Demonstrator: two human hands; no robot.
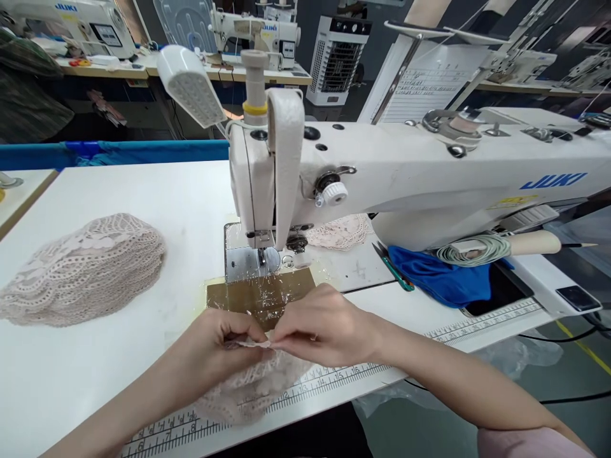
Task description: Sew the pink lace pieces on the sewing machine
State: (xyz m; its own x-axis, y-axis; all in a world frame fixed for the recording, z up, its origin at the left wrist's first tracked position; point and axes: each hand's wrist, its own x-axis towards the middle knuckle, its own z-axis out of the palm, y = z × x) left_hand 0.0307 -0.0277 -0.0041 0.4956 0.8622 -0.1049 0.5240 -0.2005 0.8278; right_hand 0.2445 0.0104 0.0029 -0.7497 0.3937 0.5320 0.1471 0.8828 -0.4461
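Between my two hands is a piece of pale pink lace (252,388), its upper edge pinched and the rest draping over the table's front edge and printed ruler. My left hand (214,350) grips that edge between thumb and fingers. Close against it, my right hand (324,327) pinches the same edge with fingertips. Both hands are just in front of the sewing machine's needle and presser foot (262,256). A brown taped patch (258,296) lies on the table between them and the needle plate (233,267).
A pile of pink lace pieces (90,267) lies at the left. Another lace piece (338,232) rests behind the needle. Right of it are thread snips (394,267), blue cloth (439,273), a coil of pale green cord (477,250) and a dark phone (506,289). The machine arm (405,165) spans above.
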